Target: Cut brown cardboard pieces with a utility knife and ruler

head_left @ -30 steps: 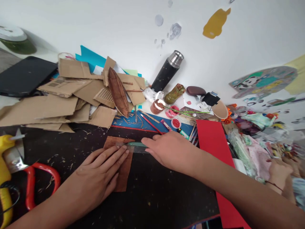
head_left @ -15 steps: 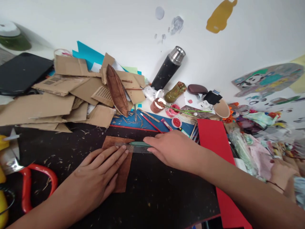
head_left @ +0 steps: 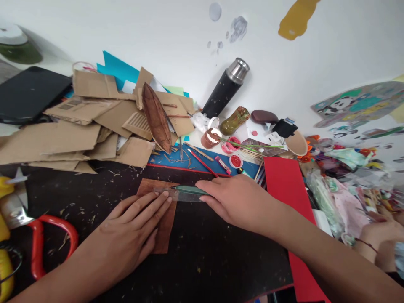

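My left hand [head_left: 135, 229] lies flat with fingers stretched out, pressing a clear ruler [head_left: 189, 197] onto a brown rectangular piece [head_left: 164, 235] on the dark table. Much of that piece is under the hand. Pinched in my right hand [head_left: 235, 198] is a green pencil [head_left: 191, 190], lying low along the ruler's upper edge. Its dark tip is over the right edge of the brown piece, near my left fingertips. Behind my hands, a brown boat-shaped piece [head_left: 155, 118] leans on stacked cardboard [head_left: 63, 139].
Red-handled scissors [head_left: 38, 248] lie at the left. A red sheet [head_left: 287, 189] is under my right forearm. At the back are a black flask [head_left: 224, 90], paint pots [head_left: 211, 138] and a red pencil [head_left: 202, 162]. Another person's hand [head_left: 381, 231] is at the far right.
My right hand has slid slightly to the right with the pencil, along the ruler. My left hand keeps its place on the ruler and brown piece. The view has shifted a little.
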Demonstrator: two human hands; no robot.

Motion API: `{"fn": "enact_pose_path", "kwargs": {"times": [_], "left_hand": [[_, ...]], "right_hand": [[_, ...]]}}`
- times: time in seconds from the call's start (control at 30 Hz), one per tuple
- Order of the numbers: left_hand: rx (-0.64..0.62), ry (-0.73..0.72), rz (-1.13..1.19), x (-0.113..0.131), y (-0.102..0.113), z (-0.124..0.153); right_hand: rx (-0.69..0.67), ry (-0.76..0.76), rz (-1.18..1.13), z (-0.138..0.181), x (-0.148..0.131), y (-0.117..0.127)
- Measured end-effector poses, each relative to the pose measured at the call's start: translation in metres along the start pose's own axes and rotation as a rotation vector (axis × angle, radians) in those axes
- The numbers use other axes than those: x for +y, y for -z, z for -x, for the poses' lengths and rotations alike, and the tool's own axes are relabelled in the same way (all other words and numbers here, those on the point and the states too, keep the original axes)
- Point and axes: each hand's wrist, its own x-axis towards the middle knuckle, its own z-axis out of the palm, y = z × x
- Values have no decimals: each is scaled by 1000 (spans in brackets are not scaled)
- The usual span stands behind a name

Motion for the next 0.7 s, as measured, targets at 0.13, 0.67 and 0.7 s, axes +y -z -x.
{"fn": "enact_pose_path", "kwargs": {"times": [0.13, 0.67, 0.7], "left_hand": [[-8, 3, -1, 0, 1, 0], [-18, 12, 25, 0, 1, 1], [-22, 12, 25, 0, 1, 1]], "right_hand": [[4, 9, -11, 0, -2, -4], [-5, 13, 8, -5, -2, -8], [-11, 14, 10, -6, -2, -8]]}}
